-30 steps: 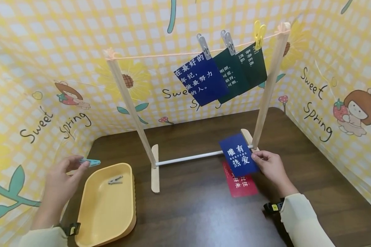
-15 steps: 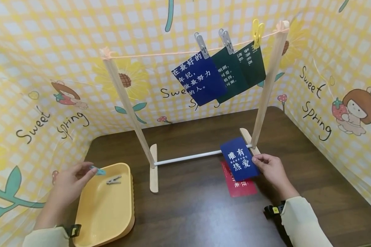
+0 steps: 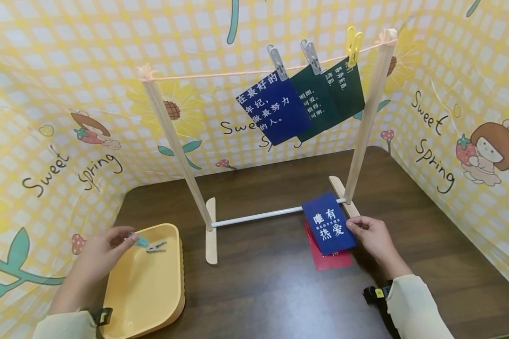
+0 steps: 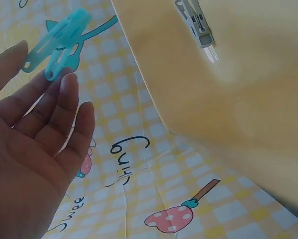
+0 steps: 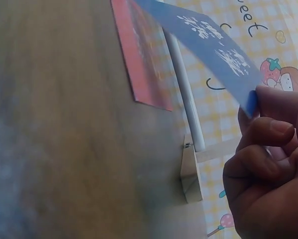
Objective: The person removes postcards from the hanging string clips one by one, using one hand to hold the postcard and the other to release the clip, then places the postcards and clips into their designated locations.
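My left hand (image 3: 102, 252) pinches a light-blue clothespin (image 4: 59, 44) between thumb and fingertips, over the far left edge of the yellow tray (image 3: 177, 278). A grey clothespin (image 3: 156, 247) lies inside that tray. At the right, my right hand (image 3: 374, 238) pinches the right edge of a blue card (image 3: 328, 223) with white lettering. Under it, partly covered, a red card (image 3: 343, 260) lies on the table. Another blue card (image 3: 275, 110) and two dark green cards (image 3: 348, 96) hang from a pink string (image 3: 212, 75), held by two grey clothespins (image 3: 277, 61) and a yellow clothespin (image 3: 354, 47).
A wooden post (image 3: 176, 150) at the left and another wooden post (image 3: 369, 122) at the right hold up the string. A white rod (image 3: 258, 216) joins their feet low over the brown table (image 3: 254, 292). Patterned yellow cloth (image 3: 110, 37) surrounds the back and sides.
My left hand has moved right and slightly down with the light-blue clothespin, towards the tray. The blue card in my right hand has dipped lower, covering more of the red card.
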Demonstrator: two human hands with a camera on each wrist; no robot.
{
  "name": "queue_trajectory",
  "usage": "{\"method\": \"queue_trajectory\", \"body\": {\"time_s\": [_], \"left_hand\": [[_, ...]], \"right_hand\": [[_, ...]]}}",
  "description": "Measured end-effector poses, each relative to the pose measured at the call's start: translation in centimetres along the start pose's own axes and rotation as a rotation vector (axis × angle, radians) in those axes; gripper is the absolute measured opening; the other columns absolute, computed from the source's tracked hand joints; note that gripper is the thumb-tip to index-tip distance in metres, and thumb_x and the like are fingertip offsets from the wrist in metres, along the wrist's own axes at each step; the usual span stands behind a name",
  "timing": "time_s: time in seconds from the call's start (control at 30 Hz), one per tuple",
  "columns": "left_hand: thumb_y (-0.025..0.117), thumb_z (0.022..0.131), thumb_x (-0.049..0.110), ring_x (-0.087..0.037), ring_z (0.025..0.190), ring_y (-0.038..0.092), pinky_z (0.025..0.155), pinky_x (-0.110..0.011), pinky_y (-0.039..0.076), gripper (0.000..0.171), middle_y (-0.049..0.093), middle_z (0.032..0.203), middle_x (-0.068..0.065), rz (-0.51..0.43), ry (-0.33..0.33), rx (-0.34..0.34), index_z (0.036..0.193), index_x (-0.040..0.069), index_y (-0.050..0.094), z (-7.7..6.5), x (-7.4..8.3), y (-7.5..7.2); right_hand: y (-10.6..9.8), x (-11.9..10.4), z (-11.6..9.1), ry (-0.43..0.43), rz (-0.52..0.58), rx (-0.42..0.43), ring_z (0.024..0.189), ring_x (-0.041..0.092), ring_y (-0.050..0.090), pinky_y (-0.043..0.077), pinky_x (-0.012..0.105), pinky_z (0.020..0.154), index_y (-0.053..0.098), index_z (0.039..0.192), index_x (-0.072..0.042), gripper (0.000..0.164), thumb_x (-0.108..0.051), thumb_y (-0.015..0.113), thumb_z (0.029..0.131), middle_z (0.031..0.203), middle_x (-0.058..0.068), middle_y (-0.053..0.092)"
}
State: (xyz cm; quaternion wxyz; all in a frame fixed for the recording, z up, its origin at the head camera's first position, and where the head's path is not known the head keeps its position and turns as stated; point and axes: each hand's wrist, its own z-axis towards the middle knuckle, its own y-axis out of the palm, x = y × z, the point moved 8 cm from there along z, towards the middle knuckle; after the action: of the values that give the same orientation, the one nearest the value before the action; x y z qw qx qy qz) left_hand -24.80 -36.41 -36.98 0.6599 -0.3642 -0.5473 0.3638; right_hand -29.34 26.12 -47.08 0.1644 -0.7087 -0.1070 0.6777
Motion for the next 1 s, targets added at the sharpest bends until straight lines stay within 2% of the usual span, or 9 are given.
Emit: {"method": "queue_trajectory", "body": {"time_s": [0.2,0.4,0.53,0.77,0.87,1.0], "left_hand": [[0.052,0.100,0.044,-0.043,0.099,0.061,0.071,-0.050,0.054,0.055,0.062,0.118,-0.025,0.014,-0.035,-0.082,0.127,-0.004,0.058,0.2,-0.1,0.8],[0.051,0.098,0.050,-0.038,0.095,0.063,0.067,-0.045,0.054,0.058,0.066,0.110,-0.020,0.017,-0.055,-0.101,0.125,-0.001,0.059,0.3,-0.7,1.2],[0.054,0.099,0.044,-0.032,0.089,0.064,0.064,-0.041,0.053,0.053,0.068,0.101,-0.015,0.022,-0.028,-0.103,0.122,-0.003,0.060,0.6,-0.7,1.5],[0.059,0.098,0.039,-0.028,0.087,0.064,0.069,-0.043,0.053,0.048,0.068,0.096,-0.007,0.088,0.041,-0.172,0.115,-0.005,0.065,1.6,-0.4,3.1],[0.060,0.097,0.041,-0.027,0.087,0.064,0.071,-0.045,0.053,0.047,0.068,0.095,-0.003,0.102,0.038,-0.202,0.113,-0.003,0.067,1.7,-0.6,3.7],[0.061,0.096,0.039,-0.025,0.087,0.064,0.070,-0.043,0.053,0.042,0.068,0.094,-0.003,0.072,0.027,-0.227,0.109,0.000,0.069,1.7,-0.8,4.1]], "right_hand": [[-0.3,-0.1,0.1,-0.019,-0.030,-0.008,0.073,0.016,0.058,0.049,0.025,0.062,0.068,0.104,0.008,0.025,-0.015,0.063,0.096,0.085,0.011,0.068],[0.1,0.5,-0.1,-0.027,-0.023,-0.058,0.075,0.014,0.059,0.050,0.025,0.064,0.068,0.103,0.010,0.023,-0.012,0.064,0.095,0.089,0.012,0.068],[0.3,1.2,-0.3,-0.008,-0.047,-0.089,0.078,0.015,0.058,0.050,0.026,0.065,0.069,0.102,0.009,0.022,-0.011,0.064,0.095,0.092,0.013,0.068],[0.7,2.2,-0.5,0.027,-0.084,-0.131,0.075,0.017,0.054,0.046,0.027,0.062,0.071,0.097,0.006,0.020,-0.013,0.065,0.094,0.084,0.008,0.067],[0.8,2.3,-0.4,0.034,-0.085,-0.132,0.073,0.017,0.052,0.044,0.026,0.060,0.071,0.096,0.006,0.019,-0.013,0.065,0.094,0.080,0.006,0.065],[0.9,2.3,-0.3,0.034,-0.094,-0.134,0.072,0.016,0.052,0.043,0.026,0.060,0.071,0.096,0.006,0.019,-0.012,0.064,0.094,0.078,0.005,0.063]]}}
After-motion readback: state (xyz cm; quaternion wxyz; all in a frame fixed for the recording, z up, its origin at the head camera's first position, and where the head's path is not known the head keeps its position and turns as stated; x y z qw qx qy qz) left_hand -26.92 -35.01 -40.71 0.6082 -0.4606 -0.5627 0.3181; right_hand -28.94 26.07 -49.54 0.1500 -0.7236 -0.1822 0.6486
